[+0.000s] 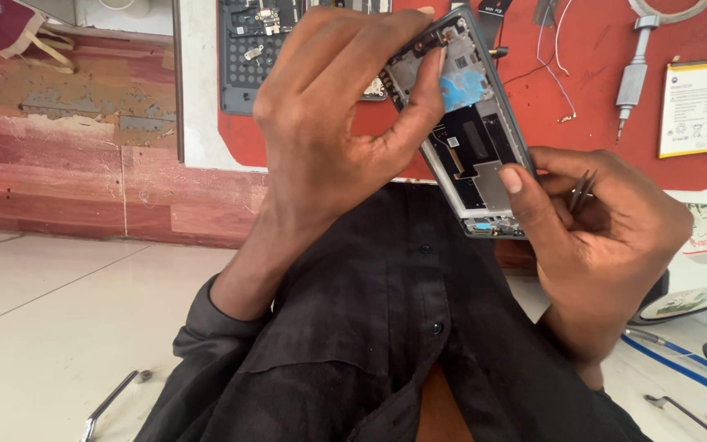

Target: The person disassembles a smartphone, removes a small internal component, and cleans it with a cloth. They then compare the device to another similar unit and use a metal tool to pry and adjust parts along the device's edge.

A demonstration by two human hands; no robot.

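two hands work on an opened phone over the lap

left hand (pixel 329 123) is clamped on the phone frame (pixel 472 131) top; right hand (pixel 607 237) pinches tweezers (pixel 580 192), thumb on the frame's lower edge, near the red mat (pixel 599 123).

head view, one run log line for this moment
left hand: grips phone frame top | right hand: holds tweezers, thumb on frame

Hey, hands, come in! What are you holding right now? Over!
Left hand grips opened phone frame at top. Right hand steadies its lower edge, tweezers tucked in fingers. Nothing blocking.
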